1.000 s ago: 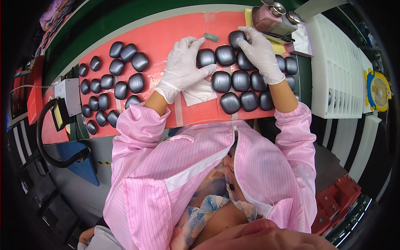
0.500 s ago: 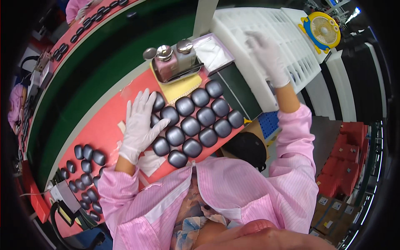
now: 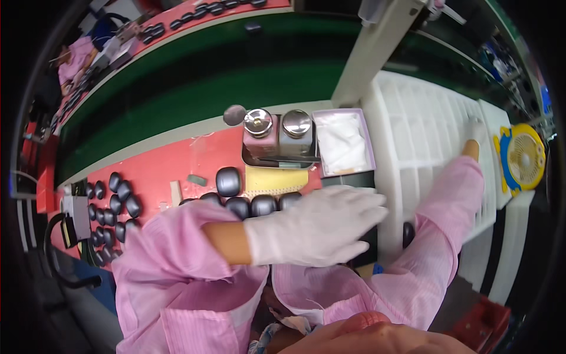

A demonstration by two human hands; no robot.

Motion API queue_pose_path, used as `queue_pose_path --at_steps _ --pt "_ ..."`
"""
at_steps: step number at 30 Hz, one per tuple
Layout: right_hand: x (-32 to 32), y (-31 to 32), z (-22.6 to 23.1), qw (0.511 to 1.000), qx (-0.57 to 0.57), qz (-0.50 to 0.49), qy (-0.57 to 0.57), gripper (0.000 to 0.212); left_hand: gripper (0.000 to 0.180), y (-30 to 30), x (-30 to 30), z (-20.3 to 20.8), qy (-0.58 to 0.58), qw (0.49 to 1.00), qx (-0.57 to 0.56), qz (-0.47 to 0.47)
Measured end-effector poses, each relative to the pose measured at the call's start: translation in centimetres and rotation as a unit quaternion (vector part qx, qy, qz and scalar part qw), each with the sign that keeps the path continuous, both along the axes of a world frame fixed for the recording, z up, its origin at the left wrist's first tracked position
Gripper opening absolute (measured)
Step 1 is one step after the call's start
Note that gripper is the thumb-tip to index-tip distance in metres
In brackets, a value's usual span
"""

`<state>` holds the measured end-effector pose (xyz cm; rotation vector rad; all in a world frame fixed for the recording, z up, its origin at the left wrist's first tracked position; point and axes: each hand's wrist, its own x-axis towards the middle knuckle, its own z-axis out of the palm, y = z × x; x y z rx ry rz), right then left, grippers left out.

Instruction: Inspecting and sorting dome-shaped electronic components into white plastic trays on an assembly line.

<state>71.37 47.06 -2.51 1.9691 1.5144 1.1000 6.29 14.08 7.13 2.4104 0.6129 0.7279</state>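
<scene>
My left hand (image 3: 318, 227), in a white glove, reaches across to the right with fingers stretched out and nothing seen in them. Beneath and behind it is a group of rounded dark grey cases (image 3: 263, 205), partly covered by the hand and sleeve. One case (image 3: 228, 182) sits farther back, apart from the hand. My right hand (image 3: 475, 127), also gloved, is at the far right part of a white foam tray (image 3: 386, 159) with many compartments; its fingers are blurred and hardly show. A dark rounded piece (image 3: 408, 234) shows beside my right forearm.
Two pump bottles (image 3: 259, 138) stand in a dark tray behind a yellow notepad (image 3: 277, 181). Beside them is a lilac box (image 3: 370, 144) of white cloths. More cases (image 3: 116, 203) lie at the left. A yellow-blue fan (image 3: 522, 159) stands right; a post (image 3: 377, 53) rises behind.
My left hand has left the cases at the left and swung right across them. My right hand has moved farther right over the foam tray. The view has turned right.
</scene>
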Motion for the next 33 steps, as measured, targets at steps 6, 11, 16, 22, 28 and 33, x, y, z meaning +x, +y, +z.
queue_pose_path --at_steps 6,11,16,22,28,33 --pt "-11.4 -0.6 1.6 0.918 0.053 -0.099 0.380 0.046 0.046 4.8 12.3 -1.3 -0.027 0.999 -0.033 -0.016" --pt "-17.5 -4.0 5.1 0.892 0.177 -0.062 0.411 0.050 0.056 9.0 18.8 -4.4 -0.212 0.935 -0.285 0.001" --pt "-21.7 -3.8 9.5 0.508 -0.001 0.225 0.832 0.032 0.080 13.6 18.7 -6.6 -0.344 0.665 -0.663 -0.021" --pt "-34.1 -9.4 13.7 0.470 -0.445 0.269 0.713 0.016 0.064 14.1 18.1 -6.0 -0.519 0.562 -0.643 0.042" --pt "-25.5 -4.3 11.1 0.528 -0.008 0.282 0.801 0.029 0.031 14.8 17.6 -6.6 -0.514 0.647 -0.558 0.075" --pt "-9.0 -5.0 5.2 0.751 0.394 0.045 0.527 0.038 0.035 13.4 18.9 -6.1 -0.503 0.671 -0.539 0.077"
